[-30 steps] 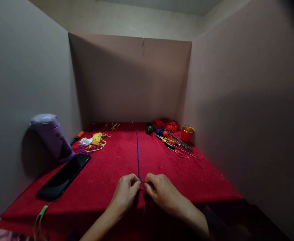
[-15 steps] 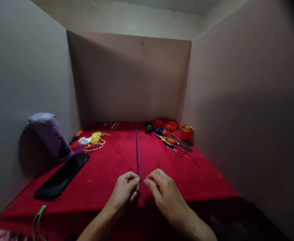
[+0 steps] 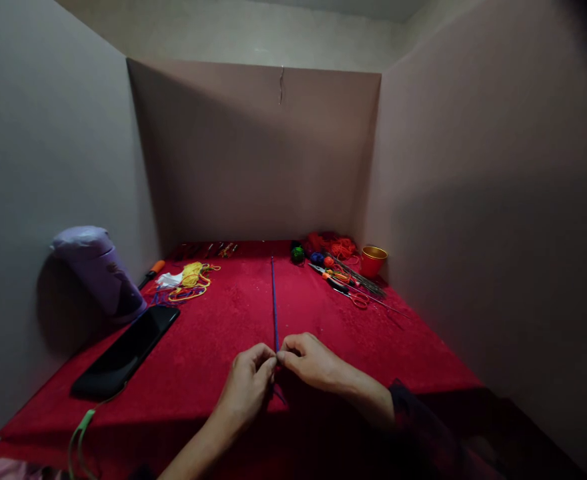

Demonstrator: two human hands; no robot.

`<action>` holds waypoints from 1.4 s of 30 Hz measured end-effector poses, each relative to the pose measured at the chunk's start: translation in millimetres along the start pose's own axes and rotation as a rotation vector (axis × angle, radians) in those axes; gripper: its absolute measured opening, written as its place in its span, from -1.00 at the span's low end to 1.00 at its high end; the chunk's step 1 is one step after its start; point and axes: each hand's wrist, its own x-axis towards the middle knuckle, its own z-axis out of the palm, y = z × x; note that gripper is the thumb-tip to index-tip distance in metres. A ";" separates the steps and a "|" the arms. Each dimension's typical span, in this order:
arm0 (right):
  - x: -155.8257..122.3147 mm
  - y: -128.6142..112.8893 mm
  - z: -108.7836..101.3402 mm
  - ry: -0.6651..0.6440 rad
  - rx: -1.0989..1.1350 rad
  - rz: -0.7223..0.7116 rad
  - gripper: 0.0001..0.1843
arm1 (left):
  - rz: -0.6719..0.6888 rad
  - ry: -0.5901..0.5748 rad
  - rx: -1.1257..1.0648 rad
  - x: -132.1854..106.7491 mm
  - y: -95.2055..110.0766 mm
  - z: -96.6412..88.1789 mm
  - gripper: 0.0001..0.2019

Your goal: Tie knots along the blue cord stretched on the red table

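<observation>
A blue cord (image 3: 274, 300) runs straight from the far part of the red cloth toward me, and its near end lies between my fingertips. My left hand (image 3: 248, 381) pinches the cord from the left, thumb against the index finger. From the right, my right hand (image 3: 311, 362) pinches at the same spot, its fingertips touching or almost touching those of my left hand. Below the hands hangs a thin dark loose end (image 3: 279, 397). Exactly how the strands lie between the fingers is hidden.
On the left stand a purple wrapped container (image 3: 104, 273), a black phone (image 3: 126, 350) and yellow yarn (image 3: 193, 275). To the right lie pliers (image 3: 334, 280), red-handled scissors (image 3: 357, 301), thin rods (image 3: 368, 283), yarn balls (image 3: 297, 254) and a red cup (image 3: 373, 262). Panels (image 3: 253, 153) enclose the table.
My right hand has moved left and closed at the cord beside my left hand; before, it was slightly apart. My left hand stays pinched on the cord.
</observation>
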 end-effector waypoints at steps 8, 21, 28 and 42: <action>4.0 0.8 5.9 -0.098 0.265 0.193 -0.88 | 0.228 0.147 0.729 -19.5 9.7 -5.5 -0.77; -2.0 0.1 7.2 -0.090 0.394 0.202 -0.93 | 0.758 0.344 0.990 -48.6 -8.0 26.6 -0.70; -3.0 -0.1 7.4 -0.082 0.400 0.177 -0.91 | 0.309 0.321 0.346 -31.5 3.7 7.2 -0.73; -14.1 4.7 5.1 0.077 -0.075 -0.079 -0.93 | 0.066 0.017 0.357 0.3 8.7 -4.7 -0.81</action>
